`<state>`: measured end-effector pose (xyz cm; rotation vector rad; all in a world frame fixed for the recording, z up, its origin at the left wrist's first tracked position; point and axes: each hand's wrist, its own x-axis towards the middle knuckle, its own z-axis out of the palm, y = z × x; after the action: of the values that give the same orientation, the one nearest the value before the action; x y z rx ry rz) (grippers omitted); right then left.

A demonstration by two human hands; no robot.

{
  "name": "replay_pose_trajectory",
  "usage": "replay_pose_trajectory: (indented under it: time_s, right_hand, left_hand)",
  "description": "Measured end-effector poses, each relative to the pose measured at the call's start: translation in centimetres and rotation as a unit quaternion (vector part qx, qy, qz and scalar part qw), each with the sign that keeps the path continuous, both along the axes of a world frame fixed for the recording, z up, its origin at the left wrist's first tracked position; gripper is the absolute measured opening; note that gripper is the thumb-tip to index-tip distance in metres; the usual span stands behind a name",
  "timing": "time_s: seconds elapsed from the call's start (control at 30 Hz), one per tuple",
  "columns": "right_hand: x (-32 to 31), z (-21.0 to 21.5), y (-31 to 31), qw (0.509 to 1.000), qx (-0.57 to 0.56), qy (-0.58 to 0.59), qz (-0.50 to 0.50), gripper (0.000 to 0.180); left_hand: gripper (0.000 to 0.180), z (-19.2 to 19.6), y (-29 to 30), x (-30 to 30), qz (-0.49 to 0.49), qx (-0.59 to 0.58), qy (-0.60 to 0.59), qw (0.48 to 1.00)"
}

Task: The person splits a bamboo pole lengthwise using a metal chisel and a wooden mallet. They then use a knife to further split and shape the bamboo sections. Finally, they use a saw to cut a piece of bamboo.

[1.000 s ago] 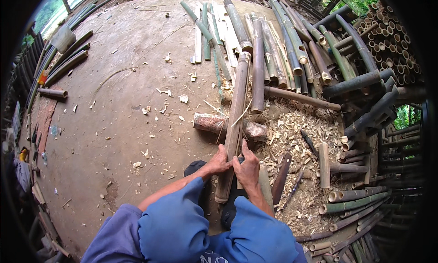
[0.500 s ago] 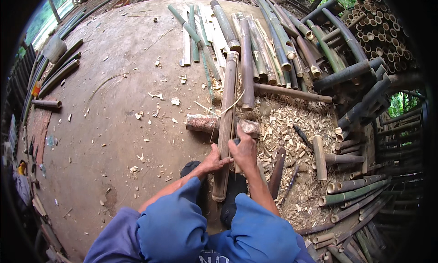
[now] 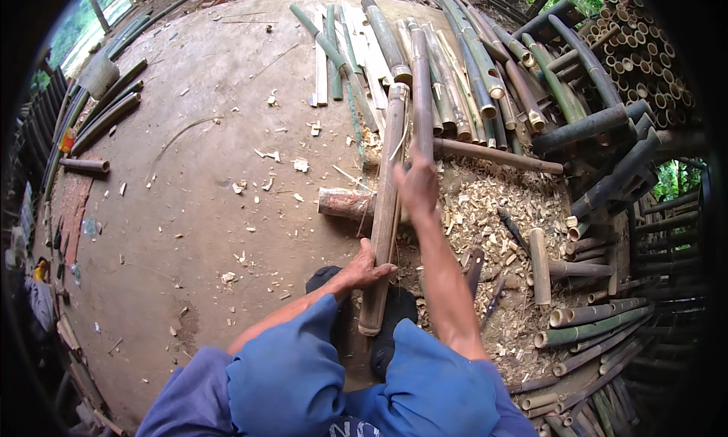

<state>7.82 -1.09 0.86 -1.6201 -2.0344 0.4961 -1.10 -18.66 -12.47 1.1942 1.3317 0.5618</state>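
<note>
A long brown bamboo pole (image 3: 385, 202) slants away from between my knees, resting across a short log (image 3: 343, 203). My left hand (image 3: 362, 269) grips its near part from the left, with the thumb laid over the top. Farther along, my right hand (image 3: 417, 185) is closed on a small dark tool (image 3: 407, 166) at the pole's right side. Motion blurs this hand, and the tool's blade, if any, cannot be made out. A thin pale strip (image 3: 399, 144) curls off the pole near the tool.
Bamboo poles (image 3: 466, 65) lie in rows beyond the work, with more bamboo (image 3: 595, 327) stacked on the right. Wood chips (image 3: 485, 209) cover the ground right of the log. A bamboo mallet-like piece (image 3: 541, 266) and a dark, narrow tool (image 3: 513, 231) lie among them.
My right hand has slid away from me along the pole with the dark tool, its arm now stretched out. My left hand keeps its grip. The view has shifted slightly.
</note>
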Motion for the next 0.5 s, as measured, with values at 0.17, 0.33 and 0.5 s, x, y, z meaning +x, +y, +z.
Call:
replay_pose_trajectory:
  time_s: [0.17, 0.33, 0.5]
  right_hand:
    - [-1.3, 8.6, 5.5, 0.949, 0.001, 0.315, -0.002, 0.05]
    - [3.9, 8.7, -5.9, 0.869, -0.202, 0.447, 0.06, 0.05]
    - [6.6, 1.3, -17.2, 0.83, -0.326, 0.45, -0.037, 0.039]
  left_hand:
    - [0.096, -0.1, 0.2, -2.0, 0.0, -0.007, -0.067, 0.998]
    - [0.1, -1.5, 0.3, -2.0, -0.011, 0.008, -0.14, 0.99]
    - [0.098, -1.9, 0.1, -2.5, 0.01, 0.014, -0.134, 0.991]
